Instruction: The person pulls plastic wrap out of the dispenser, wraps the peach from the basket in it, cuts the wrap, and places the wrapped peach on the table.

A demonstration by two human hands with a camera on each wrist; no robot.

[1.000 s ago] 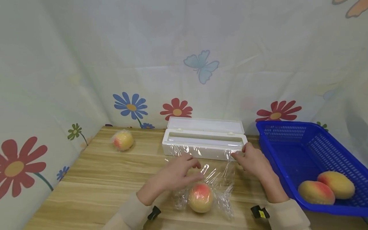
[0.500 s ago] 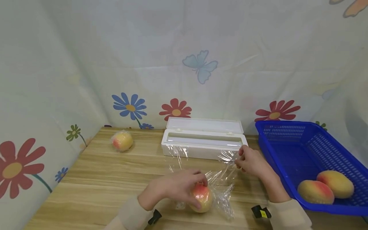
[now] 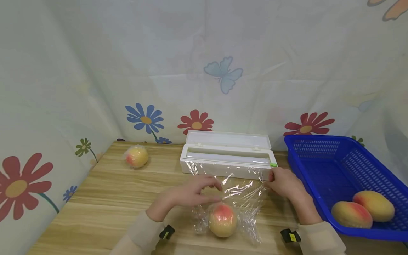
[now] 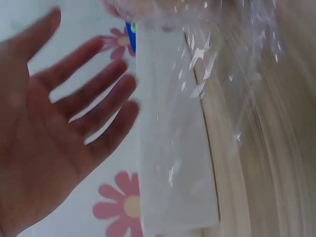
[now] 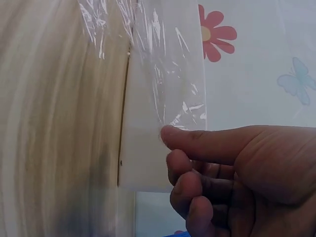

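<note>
A mango (image 3: 222, 220) partly wrapped in cling film (image 3: 237, 191) sits at the front of the table. The film stretches from the front of a white dispenser box (image 3: 224, 170), whose lid stands open, down to the mango. My left hand (image 3: 196, 191) hovers just behind and left of this mango, fingers spread and holding nothing; the left wrist view shows its open palm. At the box's right end my right hand (image 3: 284, 182) pinches the film's edge between thumb and forefinger, plain in the right wrist view. A small green piece (image 3: 273, 165) shows on the box's right corner.
A blue basket (image 3: 310, 198) on the right holds two unwrapped mangoes (image 3: 352, 214). At the back left of the wooden table (image 3: 127, 202) lies a film-wrapped mango (image 3: 137, 156). A flowered cloth (image 3: 159, 71) hangs behind.
My left hand touched the mango half a second ago and has since lifted off, back and up. My right hand shifted slightly right along the box, drawing the film wider; the green piece now shows.
</note>
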